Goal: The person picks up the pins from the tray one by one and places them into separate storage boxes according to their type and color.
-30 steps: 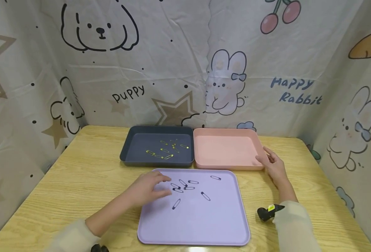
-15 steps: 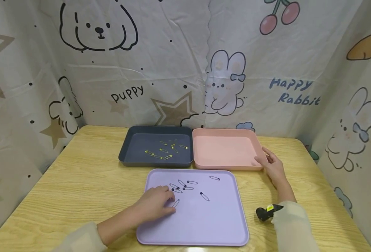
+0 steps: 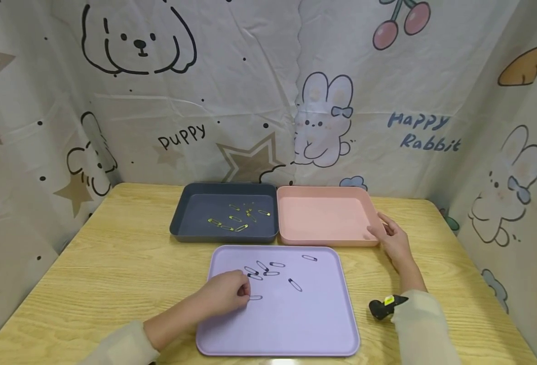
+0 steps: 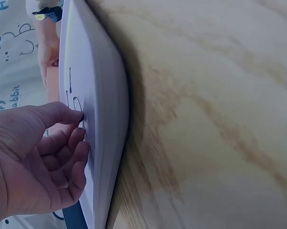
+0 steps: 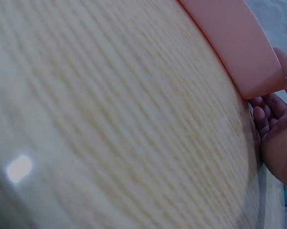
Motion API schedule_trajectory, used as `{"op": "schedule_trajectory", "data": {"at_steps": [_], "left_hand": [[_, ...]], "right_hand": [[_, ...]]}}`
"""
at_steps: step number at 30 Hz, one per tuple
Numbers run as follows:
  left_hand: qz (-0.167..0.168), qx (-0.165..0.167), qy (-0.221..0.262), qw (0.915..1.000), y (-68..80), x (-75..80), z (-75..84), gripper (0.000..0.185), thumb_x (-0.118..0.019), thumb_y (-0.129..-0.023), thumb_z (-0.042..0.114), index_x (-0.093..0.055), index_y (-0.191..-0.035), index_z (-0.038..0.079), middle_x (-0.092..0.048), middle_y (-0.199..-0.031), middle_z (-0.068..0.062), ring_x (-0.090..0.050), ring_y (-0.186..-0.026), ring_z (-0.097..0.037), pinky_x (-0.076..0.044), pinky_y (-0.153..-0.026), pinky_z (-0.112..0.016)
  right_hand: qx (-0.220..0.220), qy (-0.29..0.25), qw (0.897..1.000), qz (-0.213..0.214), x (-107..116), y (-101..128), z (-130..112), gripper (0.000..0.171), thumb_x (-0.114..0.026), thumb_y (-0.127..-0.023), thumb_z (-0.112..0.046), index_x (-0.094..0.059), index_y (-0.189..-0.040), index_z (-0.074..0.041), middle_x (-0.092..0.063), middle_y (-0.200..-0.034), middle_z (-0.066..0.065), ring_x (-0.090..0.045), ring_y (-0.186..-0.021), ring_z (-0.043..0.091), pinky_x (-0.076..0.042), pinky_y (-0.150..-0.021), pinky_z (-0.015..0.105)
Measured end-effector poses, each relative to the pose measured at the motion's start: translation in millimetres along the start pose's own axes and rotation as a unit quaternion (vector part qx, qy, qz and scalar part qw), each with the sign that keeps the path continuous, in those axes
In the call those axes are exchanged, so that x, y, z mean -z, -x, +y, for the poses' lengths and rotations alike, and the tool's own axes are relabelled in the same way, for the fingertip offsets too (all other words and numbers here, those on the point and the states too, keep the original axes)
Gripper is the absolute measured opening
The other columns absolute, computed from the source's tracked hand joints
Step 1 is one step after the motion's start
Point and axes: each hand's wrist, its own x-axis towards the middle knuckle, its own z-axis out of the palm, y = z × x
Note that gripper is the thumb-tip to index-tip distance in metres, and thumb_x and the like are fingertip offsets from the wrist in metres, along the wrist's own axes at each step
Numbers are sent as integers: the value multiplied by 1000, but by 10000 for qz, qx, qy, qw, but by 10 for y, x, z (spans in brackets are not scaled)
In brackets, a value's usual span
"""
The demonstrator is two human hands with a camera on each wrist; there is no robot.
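Observation:
My left hand (image 3: pixel 225 294) pinches a black safety pin (image 3: pixel 256 297) between thumb and forefinger, over the left part of the lilac tray (image 3: pixel 291 327). In the left wrist view the wire loop of that pin (image 4: pixel 76 101) sticks out past the fingertips, its head end partly covered. Several other black safety pins lie on the tray: a cluster near the hand, a lone pin (image 3: pixel 295 285) to the right and another pin (image 3: pixel 309 258) near the back edge. My right hand (image 3: pixel 397 246) grips the right wall of the pink tray (image 3: pixel 325 215), thumb over its rim.
A dark grey tray (image 3: pixel 193 215) holding several yellow safety pins (image 3: pixel 235 219) stands against the left side of the pink tray. Both sit behind the lilac tray on a wooden table (image 3: pixel 122 258). A patterned curtain (image 3: pixel 232 91) hangs behind and at the sides.
My left hand has come down toward the front of the tray and taken the nearest black safety pin, which has turned to lie crosswise. The right hand stays on the pink tray.

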Motion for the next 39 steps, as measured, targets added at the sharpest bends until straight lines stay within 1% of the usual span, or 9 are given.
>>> {"op": "schedule_trajectory", "data": {"at_steps": [3,6,9,12,15,21,27,32,39], "left_hand": [[-165,177,187,9995,-30,12,-9,11,-65,-73,13,-58,-67,17,-48,-67,9,-44,-63,-6,-38,-60,-22],[-228,206,294,9991,-73,33,-16,9,-64,-71,13,-57,-66,17,-48,-66,8,-44,-62,-7,-38,-59,-22],[-184,155,441,9987,-135,76,-19,9,-62,-71,11,-57,-66,16,-49,-64,8,-45,-61,-7,-38,-58,-22],[-36,59,581,9983,-208,133,-24,8,-62,-73,10,-58,-67,15,-51,-64,8,-45,-62,-7,-39,-59,-21],[44,80,807,9967,-293,198,-23,7,-62,-74,9,-60,-70,14,-53,-66,7,-47,-63,-7,-40,-59,-21],[-4,240,1259,9918,-512,358,42,3,-63,-77,12,-63,-77,9,-57,-72,5,-49,-65,-8,-41,-59,-21],[68,68,1305,9914,-751,485,126,5,-60,-80,11,-63,-80,7,-57,-73,3,-50,-67,-9,-42,-63,-22],[141,-160,1348,9906,-935,538,157,4,-60,-81,9,-63,-81,7,-58,-75,1,-51,-69,-9,-43,-65,-22],[180,-164,1357,9904,-1193,555,156,4,-61,-84,12,-62,-83,8,-58,-79,-1,-51,-71,-10,-43,-64,-22]], "right_hand": [[-9,-19,10000,13,4,-1,11,77,-59,-87,-47,-24,-150,-20,-33,-148,17,-36,-128,24,-35,-74,4],[-1,-17,10000,16,9,-5,20,77,-59,-87,-47,-24,-150,-20,-32,-149,17,-35,-129,25,-35,-74,4],[36,-18,10000,4,12,-10,22,76,-59,-87,-46,-24,-149,-20,-31,-149,17,-34,-131,27,-35,-74,4],[80,4,10000,0,12,-13,20,76,-59,-87,-46,-24,-149,-20,-32,-149,17,-34,-131,27,-34,-75,4],[96,1,10000,11,11,-20,22,76,-60,-87,-46,-25,-149,-20,-33,-149,16,-34,-130,26,-34,-75,3],[95,11,9999,43,12,-29,38,76,-60,-87,-46,-25,-149,-20,-34,-148,17,-35,-129,26,-34,-75,4],[113,-51,9999,8,20,-29,41,76,-60,-87,-46,-25,-149,-20,-32,-149,16,-34,-132,28,-34,-75,3],[133,-100,9999,-29,15,-25,35,75,-60,-87,-44,-25,-149,-20,-33,-148,16,-34,-130,26,-36,-74,4],[156,-14,9999,7,26,-21,43,76,-60,-87,-46,-26,-149,-20,-32,-149,17,-34,-132,28,-34,-74,4]]}}
